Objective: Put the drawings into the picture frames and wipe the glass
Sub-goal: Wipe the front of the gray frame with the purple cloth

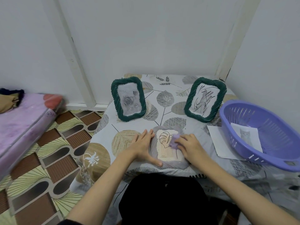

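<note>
Three frames, one cloth, two loose sheets.
Grey frame [168,163] flat at near tabletop [129,127] edge: left hand [144,143] spread, steadying; right hand [190,146] pinching purple cloth [174,141] on glass. Two green frames [128,99] [205,99] upright behind, well apart. Basket [263,132] overhanging right edge.

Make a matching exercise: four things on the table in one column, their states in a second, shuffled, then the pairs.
1. rose picture frame
2. grey frame
3. purple basket
4. purple cloth

A. lies flat under both hands
B. stands upright at back left
C. gripped by the right hand
D. holds a cat picture

Pairs: 1-B, 2-A, 3-D, 4-C
</note>
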